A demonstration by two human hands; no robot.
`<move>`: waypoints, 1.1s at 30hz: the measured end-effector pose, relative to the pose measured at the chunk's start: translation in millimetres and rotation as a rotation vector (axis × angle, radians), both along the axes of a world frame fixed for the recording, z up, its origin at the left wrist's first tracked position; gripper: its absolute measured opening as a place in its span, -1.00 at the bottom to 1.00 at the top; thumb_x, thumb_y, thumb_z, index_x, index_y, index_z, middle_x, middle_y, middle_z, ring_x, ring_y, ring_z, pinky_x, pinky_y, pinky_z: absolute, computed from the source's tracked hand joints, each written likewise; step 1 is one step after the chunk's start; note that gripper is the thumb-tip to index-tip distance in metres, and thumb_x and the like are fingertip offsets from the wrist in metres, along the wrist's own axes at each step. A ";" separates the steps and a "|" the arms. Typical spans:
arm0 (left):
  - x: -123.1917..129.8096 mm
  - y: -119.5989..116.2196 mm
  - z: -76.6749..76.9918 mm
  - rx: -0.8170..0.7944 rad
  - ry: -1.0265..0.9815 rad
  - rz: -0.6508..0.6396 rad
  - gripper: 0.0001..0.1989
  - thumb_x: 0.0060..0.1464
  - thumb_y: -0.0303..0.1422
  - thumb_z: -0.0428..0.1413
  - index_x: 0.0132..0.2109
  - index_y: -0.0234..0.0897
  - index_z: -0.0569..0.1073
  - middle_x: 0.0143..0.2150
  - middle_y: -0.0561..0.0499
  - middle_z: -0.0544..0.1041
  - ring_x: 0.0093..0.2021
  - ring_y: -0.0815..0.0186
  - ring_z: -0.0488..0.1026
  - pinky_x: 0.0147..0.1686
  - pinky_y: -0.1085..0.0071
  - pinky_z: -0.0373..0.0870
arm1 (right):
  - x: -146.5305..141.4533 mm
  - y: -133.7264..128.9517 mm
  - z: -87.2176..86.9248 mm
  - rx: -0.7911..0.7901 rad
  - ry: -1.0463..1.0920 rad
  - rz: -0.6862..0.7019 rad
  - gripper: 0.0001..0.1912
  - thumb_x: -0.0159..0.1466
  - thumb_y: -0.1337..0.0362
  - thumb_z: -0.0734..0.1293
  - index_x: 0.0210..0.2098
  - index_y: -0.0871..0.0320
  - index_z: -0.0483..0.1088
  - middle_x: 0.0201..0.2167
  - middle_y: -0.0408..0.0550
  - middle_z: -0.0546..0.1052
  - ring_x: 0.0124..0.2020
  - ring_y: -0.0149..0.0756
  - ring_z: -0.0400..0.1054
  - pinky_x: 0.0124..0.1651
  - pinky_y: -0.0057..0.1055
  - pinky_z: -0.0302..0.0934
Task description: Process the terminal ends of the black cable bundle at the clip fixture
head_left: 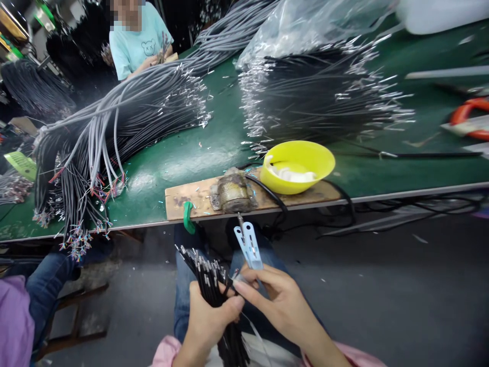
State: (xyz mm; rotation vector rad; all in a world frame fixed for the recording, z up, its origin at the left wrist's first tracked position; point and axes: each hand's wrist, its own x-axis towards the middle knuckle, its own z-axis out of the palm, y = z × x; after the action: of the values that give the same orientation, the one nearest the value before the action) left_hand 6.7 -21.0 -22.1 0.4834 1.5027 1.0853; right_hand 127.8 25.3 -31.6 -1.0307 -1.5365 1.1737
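A bundle of thin black cables [208, 280] with stripped, silvery ends points up and to the left over my lap. My left hand [208, 313] is wrapped round it, thumb across the front. At the bundle's right side, my right hand [277, 295] pinches the end of one black cable between thumb and fingertips, with something whitish at the tips. A thin white strand [257, 329] hangs below the hands. Just above my right hand, a light blue clothes peg [249, 244] sits on the shaft of a small tape-wrapped motor [234, 191] at the table's edge.
The motor is on a wooden board [178, 204] beside a green clamp [188, 218] and a yellow bowl [298, 165] with white pieces inside. Piles of black cables [317, 97] and grey cables [114, 112] cover the green table [153, 163]. A co-worker [139, 46] sits opposite.
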 end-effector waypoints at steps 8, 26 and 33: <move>0.7 2.6 7.4 -0.033 -0.002 0.032 -0.53 -0.34 -0.02 0.30 -0.51 -0.32 0.35 -0.71 0.13 0.37 -0.70 0.44 0.30 -0.65 0.50 0.25 | 2.2 0.7 -6.6 -0.035 0.063 -0.045 -0.59 0.19 0.05 0.29 -0.69 0.14 0.36 -0.70 -0.17 0.29 -0.63 -0.36 0.19 -0.57 -0.45 0.12; 3.8 -0.5 -1.3 0.072 -0.170 -0.130 -0.49 -0.33 0.05 0.26 -0.59 -0.31 0.29 -0.79 0.18 0.18 -0.75 0.53 0.10 -0.70 0.52 0.02 | -8.7 -11.2 -4.2 -0.107 0.218 -0.047 -0.67 0.21 0.09 0.27 -0.60 0.13 0.37 -0.64 -0.10 0.38 -0.60 -0.33 0.29 -0.57 -0.44 0.22; 2.1 -0.2 -0.1 0.108 -0.215 -0.127 -0.53 -0.28 0.00 0.27 -0.58 -0.35 0.35 -0.81 0.18 0.17 -0.78 0.55 0.10 -0.74 0.56 0.02 | -8.0 -11.5 -10.5 -0.503 0.532 0.054 -0.62 0.06 -0.06 0.37 -0.47 0.16 0.44 -0.62 -0.13 0.44 -0.60 -0.36 0.34 -0.54 -0.47 0.30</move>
State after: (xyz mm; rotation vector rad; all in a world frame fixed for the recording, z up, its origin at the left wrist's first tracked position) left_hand 8.8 -21.2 -22.2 0.5133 1.2142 1.0858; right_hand 119.8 13.8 -42.2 -0.8870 -0.8732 1.7590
